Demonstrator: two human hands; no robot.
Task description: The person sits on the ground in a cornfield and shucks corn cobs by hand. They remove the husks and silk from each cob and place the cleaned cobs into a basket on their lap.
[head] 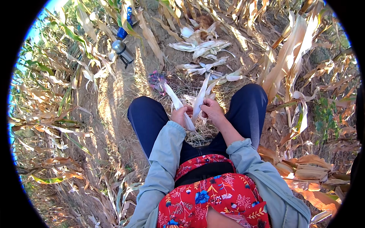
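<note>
Between the knees, my left hand is closed on a long pale strip of dry corn husk, which runs up and away from it and also shows below the fingers. Close by on the right, my right hand pinches a second pale husk strip between thumb and finger. The two strips spread apart in a V at their upper ends. Beyond them on the soil lie several small heaps of pale husks. A crumpled pink and dark patterned cloth or bag rests past my left knee.
A steel vacuum flask lies at the upper left, with a blue object beyond it, partly behind leaves. Dry corn stalks and leaves stand close on the right and line the left side. Dry grass and soil surround my legs.
</note>
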